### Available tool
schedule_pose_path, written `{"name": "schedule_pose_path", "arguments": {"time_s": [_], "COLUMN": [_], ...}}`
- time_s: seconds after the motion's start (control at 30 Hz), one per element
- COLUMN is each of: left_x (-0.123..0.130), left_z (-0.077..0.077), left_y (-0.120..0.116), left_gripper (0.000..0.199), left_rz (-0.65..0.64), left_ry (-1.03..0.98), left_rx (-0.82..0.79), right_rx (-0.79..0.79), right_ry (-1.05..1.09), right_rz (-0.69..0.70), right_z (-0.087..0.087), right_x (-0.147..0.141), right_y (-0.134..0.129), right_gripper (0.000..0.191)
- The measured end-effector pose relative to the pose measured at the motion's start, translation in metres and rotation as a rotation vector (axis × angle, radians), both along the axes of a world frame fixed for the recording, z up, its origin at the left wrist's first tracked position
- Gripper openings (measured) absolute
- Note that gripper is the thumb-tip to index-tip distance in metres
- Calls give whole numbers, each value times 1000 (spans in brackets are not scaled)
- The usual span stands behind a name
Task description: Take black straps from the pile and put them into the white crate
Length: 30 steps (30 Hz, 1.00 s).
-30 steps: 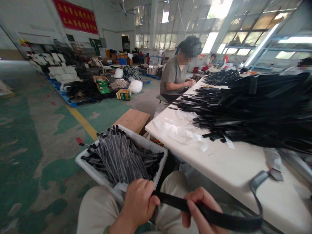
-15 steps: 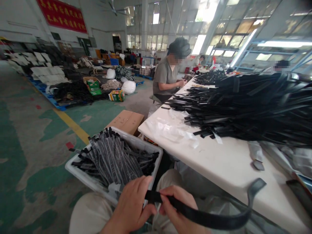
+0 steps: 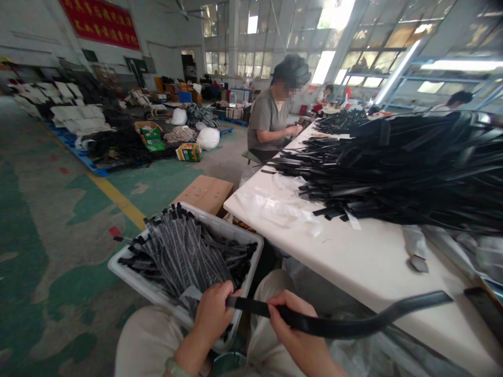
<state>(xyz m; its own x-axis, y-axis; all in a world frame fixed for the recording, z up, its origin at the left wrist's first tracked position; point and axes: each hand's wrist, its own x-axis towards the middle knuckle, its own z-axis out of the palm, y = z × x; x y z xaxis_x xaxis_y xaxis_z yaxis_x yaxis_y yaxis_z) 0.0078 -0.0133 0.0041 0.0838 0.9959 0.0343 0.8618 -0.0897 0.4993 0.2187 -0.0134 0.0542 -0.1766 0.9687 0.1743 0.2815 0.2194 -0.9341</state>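
Note:
A long black strap stretches across my lap, its free end curving up to the right over the white table's edge. My left hand is closed on the strap's left end, beside the near rim of a white plastic bin. Further along the strap, my right hand pinches it between thumb and fingers. Many grey and black strips fill the bin. A bit of clear plastic shows by my left hand.
The white table holds a large pile of black straps and thin plastic wrap. A cardboard box stands behind the bin. A person sits at the table's far side.
My hands have moved slightly apart along the strap, the right one rightward. More of the strap shows between them, and its free end has straightened out to the right.

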Motion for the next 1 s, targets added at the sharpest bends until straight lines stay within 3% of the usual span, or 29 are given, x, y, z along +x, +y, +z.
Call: {"name": "schedule_pose_path", "arguments": {"time_s": [0.17,0.3,0.37,0.43,0.5,0.7,0.83,0.93,1.0], "left_x": [31,41,31,19,14,43,33,20,19], "left_z": [12,22,23,21,19,24,29,51,86], "left_y": [-7,-9,-7,-4,-1,0,2,5,7], "left_gripper": [26,8,15,29,31,18,25,28,30], "left_rz": [-50,-126,-100,-59,-53,-88,-50,-34,-56], "left_ry": [129,178,213,251,266,220,238,254,256], "left_rx": [40,53,66,82,97,181,266,323,396], "right_rx": [113,36,-130,-310,-400,-198,-205,-241,-118], "right_ry": [-121,17,209,414,491,199,145,258,311], "right_rz": [84,123,37,-135,-260,-151,-199,-100,39], "right_z": [-3,-7,-9,-9,-6,13,28,50,73], "right_x": [-7,-12,-2,13,23,3,7,26,42], "right_y": [-1,-7,-8,-5,-2,-9,-17,-20,-21], "right_gripper": [15,4,19,29,35,41,37,34,31]}}
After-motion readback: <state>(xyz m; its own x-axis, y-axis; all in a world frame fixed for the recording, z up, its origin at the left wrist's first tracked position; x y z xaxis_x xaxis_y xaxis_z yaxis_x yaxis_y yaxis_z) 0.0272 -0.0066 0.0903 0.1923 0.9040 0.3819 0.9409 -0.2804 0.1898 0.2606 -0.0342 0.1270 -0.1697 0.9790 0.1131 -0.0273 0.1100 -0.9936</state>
